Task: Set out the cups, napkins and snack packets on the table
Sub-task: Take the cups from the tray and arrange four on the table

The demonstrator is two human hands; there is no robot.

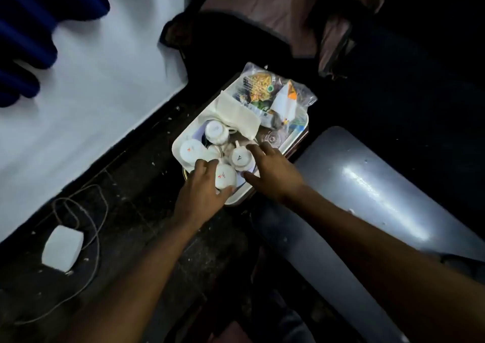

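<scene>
Head cam: white plastic tray (183, 139) holds upturned white ceramic cups (241, 157) at its near end, a folded cloth napkin (236, 111) mid-tray and crinkly clear snack packets (273, 90) at the far end. Left hand (200, 191) wraps the nearest cup (225, 176); right hand (273, 169) hovers, fingers spread, holding nothing. Cups look smooth, slippery and chippable, so I'd grip round the body.

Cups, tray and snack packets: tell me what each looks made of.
Cups: glossy white glaze, small printed logos, so probably ceramic or porcelain. Tray: smooth white with rounded corners and a raised rim, likely plastic or melamine; the look leaves it open. Snack packets: clear, crinkled, shiny film, so thin plastic. Napkins: matte cream and softly folded; paper or cloth, cannot tell.
</scene>
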